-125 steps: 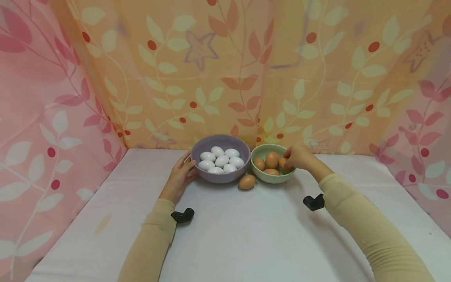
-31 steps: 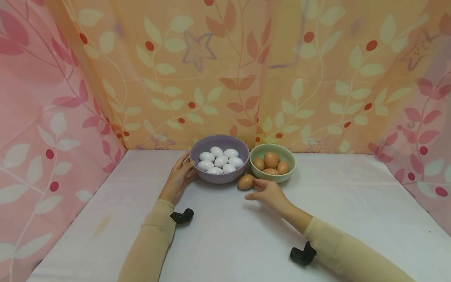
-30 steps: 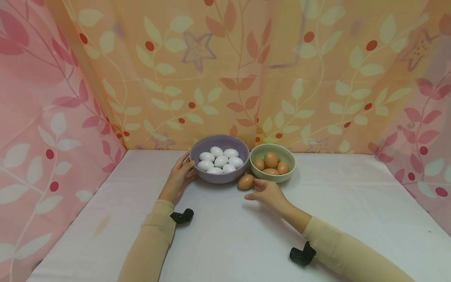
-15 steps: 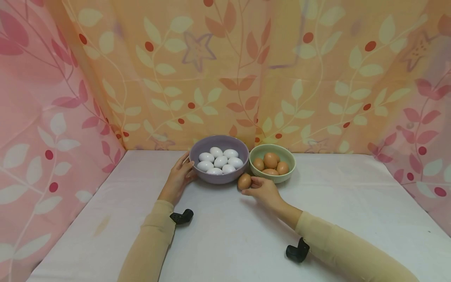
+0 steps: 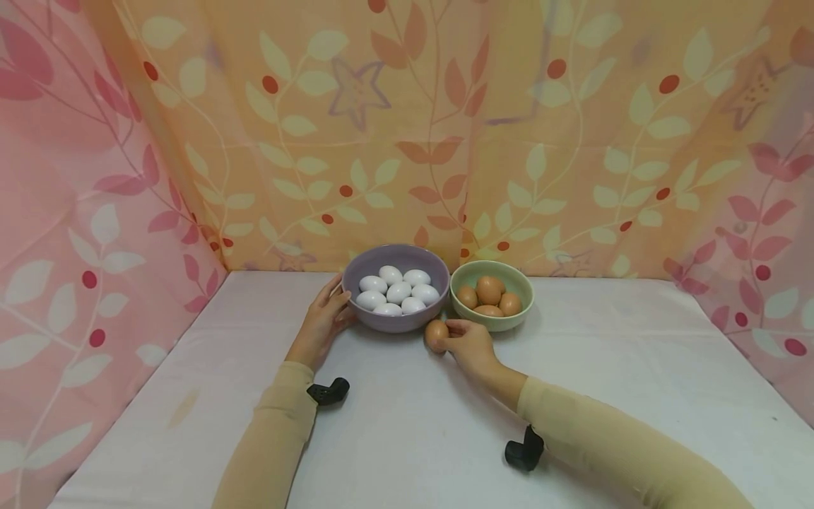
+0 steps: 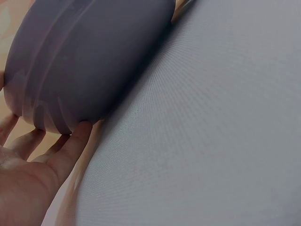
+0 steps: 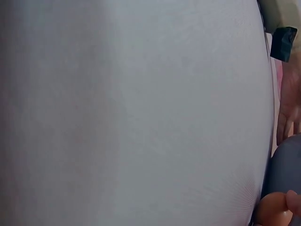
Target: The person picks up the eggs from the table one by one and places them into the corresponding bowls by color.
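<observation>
My left hand (image 5: 321, 322) rests against the left side of a purple bowl (image 5: 394, 324), with extended fingers (image 6: 70, 148) spread on its outer wall. Several white eggs (image 5: 398, 292) lie inside that bowl. Just in front of the bowls, my right hand (image 5: 473, 350) pinches a brown egg (image 5: 435, 336) between thumb and fingers. The egg stands on end, close over the white cloth. A pale green bowl (image 5: 492, 324) beside the purple one holds several brown eggs (image 5: 490, 290). At its lower right corner, the right wrist view catches part of the pinched egg (image 7: 273, 210) and a fingertip.
White cloth (image 5: 407, 424) covers the table. A flowered orange curtain (image 5: 407, 141) hangs right behind the bowls, and pink flowered cloth (image 5: 95, 247) closes the left side. Each wrist carries a small black device (image 5: 329, 391).
The right hand has gone from the green bowl to the loose brown egg, taken hold of it, tipped it on end and moved it slightly left. The left hand stays on the purple bowl.
</observation>
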`<control>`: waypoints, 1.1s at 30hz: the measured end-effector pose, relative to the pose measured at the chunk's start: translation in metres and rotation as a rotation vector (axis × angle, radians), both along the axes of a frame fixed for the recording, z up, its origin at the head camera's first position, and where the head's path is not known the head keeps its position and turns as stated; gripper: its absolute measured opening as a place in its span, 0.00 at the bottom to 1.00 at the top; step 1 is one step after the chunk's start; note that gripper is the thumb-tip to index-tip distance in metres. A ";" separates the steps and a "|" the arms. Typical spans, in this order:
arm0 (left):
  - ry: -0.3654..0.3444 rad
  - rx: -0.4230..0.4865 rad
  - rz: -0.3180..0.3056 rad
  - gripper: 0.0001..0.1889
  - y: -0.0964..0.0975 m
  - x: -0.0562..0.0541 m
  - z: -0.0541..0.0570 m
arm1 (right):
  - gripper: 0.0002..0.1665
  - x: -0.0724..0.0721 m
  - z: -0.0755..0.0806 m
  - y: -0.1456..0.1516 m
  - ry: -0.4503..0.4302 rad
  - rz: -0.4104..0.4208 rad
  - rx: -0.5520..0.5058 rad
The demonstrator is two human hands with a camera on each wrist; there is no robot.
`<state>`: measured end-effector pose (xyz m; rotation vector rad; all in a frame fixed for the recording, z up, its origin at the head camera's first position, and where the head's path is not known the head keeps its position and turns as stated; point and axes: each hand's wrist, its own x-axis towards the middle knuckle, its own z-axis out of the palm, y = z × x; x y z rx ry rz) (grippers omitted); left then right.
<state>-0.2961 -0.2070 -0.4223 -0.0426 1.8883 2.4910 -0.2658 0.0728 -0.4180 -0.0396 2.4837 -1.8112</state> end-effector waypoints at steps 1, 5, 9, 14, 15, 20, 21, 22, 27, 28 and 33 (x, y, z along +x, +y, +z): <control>-0.001 0.000 -0.001 0.32 0.000 0.000 0.000 | 0.29 0.000 0.000 0.000 0.001 -0.003 0.003; -0.001 0.003 -0.002 0.31 0.000 0.000 0.000 | 0.28 0.000 0.001 -0.001 0.001 -0.005 0.006; 0.003 0.004 -0.006 0.32 0.000 0.001 0.000 | 0.28 0.001 0.001 0.002 -0.011 0.001 -0.015; 0.001 0.002 -0.002 0.32 0.000 0.001 0.000 | 0.29 0.003 0.011 0.011 0.013 0.016 -0.006; -0.001 0.001 -0.001 0.32 0.000 0.001 0.000 | 0.29 0.004 0.015 0.013 0.024 0.023 0.003; -0.008 0.003 0.012 0.31 0.000 -0.001 0.001 | 0.28 0.006 0.037 0.027 0.063 0.043 0.023; -0.009 0.005 0.015 0.31 -0.001 -0.001 0.001 | 0.29 0.006 0.042 0.030 0.066 0.041 0.015; -0.010 0.009 0.019 0.31 -0.001 -0.002 0.001 | 0.29 0.006 0.046 0.032 0.066 0.038 0.005; -0.015 0.016 0.017 0.32 0.000 -0.001 0.000 | 0.31 0.001 0.062 0.042 0.082 0.034 -0.005; -0.016 0.016 0.014 0.32 0.000 -0.001 0.000 | 0.31 0.000 0.064 0.044 0.093 0.032 -0.003; -0.019 0.018 0.010 0.32 0.001 -0.001 0.000 | 0.32 -0.015 0.067 0.054 0.104 -0.003 -0.011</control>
